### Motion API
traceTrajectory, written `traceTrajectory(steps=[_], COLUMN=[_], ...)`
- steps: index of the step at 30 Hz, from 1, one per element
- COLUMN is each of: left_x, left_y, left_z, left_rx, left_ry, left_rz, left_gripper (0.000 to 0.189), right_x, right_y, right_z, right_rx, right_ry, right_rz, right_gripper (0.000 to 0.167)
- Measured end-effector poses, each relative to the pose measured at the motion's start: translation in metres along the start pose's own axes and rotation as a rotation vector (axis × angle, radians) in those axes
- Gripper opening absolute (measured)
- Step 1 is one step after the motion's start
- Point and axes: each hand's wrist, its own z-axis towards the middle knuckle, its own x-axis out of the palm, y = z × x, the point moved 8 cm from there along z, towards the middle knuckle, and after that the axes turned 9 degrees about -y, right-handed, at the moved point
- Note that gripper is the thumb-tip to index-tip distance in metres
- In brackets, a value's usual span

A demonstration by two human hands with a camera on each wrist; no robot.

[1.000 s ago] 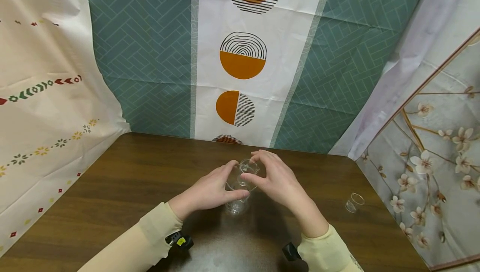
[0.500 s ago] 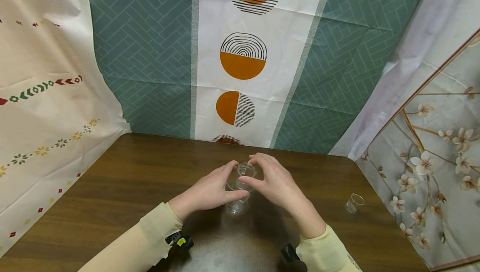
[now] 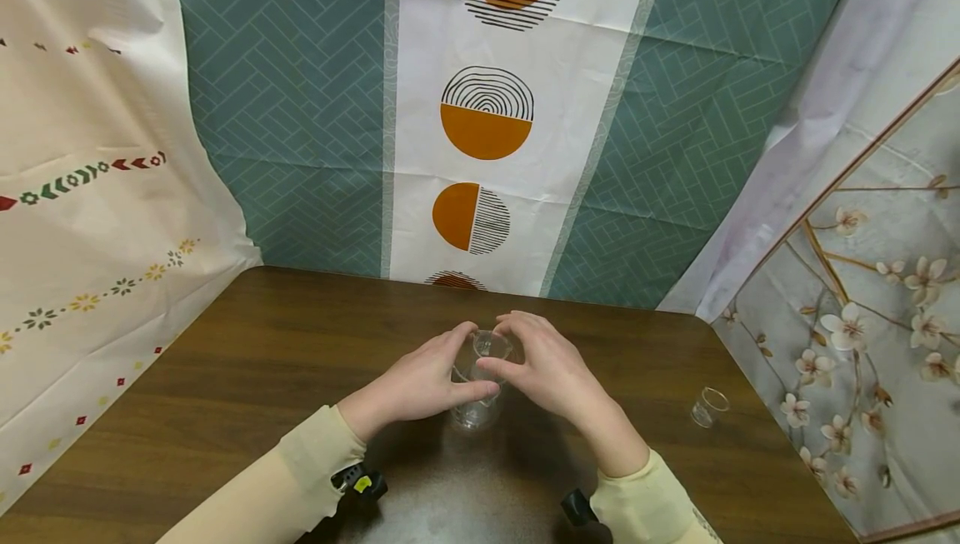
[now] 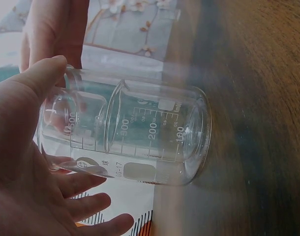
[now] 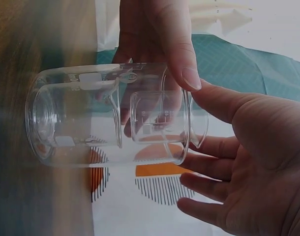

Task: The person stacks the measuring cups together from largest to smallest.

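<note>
Right hand [image 3: 546, 367] sank, seemingly pinching small beaker [image 3: 492, 346]; left hand [image 3: 416, 377] grips wider glass beaker [image 4: 157, 135].

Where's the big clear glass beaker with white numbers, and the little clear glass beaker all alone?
Big clear glass beaker [image 4: 124, 130]: left wrist view, wall at the 300.
Lone little clear glass beaker [image 3: 707, 409]: head view, middle of its side.

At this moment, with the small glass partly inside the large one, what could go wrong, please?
The small glass, held near its rim by the right hand, could slip and strike the inner glass below it. It might also knock and chip the rim of the large glass, which the left hand grips. With both hands crowded there, one could bump the other and jolt the glasses.
</note>
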Motion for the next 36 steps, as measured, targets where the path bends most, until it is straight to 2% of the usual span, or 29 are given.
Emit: traceTrajectory(steps=[13,36], left_x=[-0.001,-0.001], left_y=[-0.001,-0.001], left_z=[-0.001,-0.001], left_rx=[0.002,-0.001], left_ry=[-0.004,0.005], left_rz=[0.011,0.017], left_gripper=[0.09,0.093], right_x=[0.007,0.012], right_y=[-0.002,-0.005], right_z=[0.0,-0.001], right_rx=[-0.031,0.006], right_ry=[0.014,0.056], right_rz=[-0.015,-0.013], right_gripper=[0.048,0.047])
